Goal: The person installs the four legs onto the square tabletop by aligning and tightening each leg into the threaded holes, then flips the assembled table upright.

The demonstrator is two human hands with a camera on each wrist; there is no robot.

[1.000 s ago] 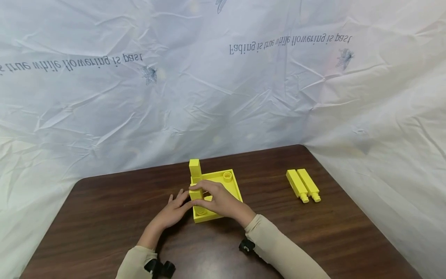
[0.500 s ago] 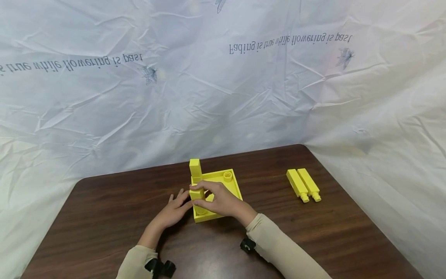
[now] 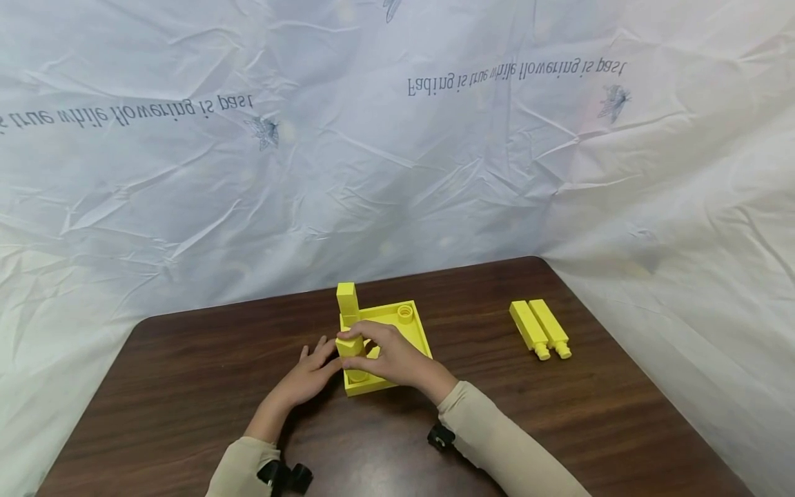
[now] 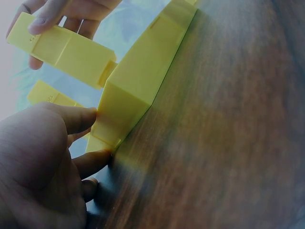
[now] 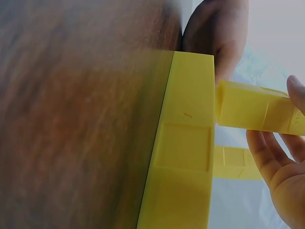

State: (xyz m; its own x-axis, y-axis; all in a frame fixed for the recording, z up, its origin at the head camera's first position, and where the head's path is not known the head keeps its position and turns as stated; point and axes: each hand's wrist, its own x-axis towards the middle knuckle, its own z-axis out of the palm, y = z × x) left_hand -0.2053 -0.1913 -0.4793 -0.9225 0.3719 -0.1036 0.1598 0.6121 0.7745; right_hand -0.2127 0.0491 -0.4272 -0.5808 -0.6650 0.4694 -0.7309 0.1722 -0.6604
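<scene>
A shallow yellow square tray-like board (image 3: pixel 373 390) lies on the table, a round socket (image 3: pixel 406 315) showing in its far right corner. One yellow square leg (image 3: pixel 347 300) stands upright at the far left corner. My right hand (image 3: pixel 397 355) pinches a second yellow leg (image 4: pixel 66 52) between thumb and fingers, over the near left corner. In the left wrist view this leg's narrower end is right at the board's rim, slightly tilted. My left hand (image 3: pixel 306 378) rests beside the board with fingers spread, fingertips touching its left side wall.
Two more yellow legs (image 3: pixel 528 326) with threaded ends lie side by side on the right of the dark wooden table (image 3: pixel 472 428). A white printed sheet (image 3: pixel 385 172) hangs behind the table and along its sides.
The held leg has turned slightly in my right hand, above the same corner. My left hand and the board stay in place.
</scene>
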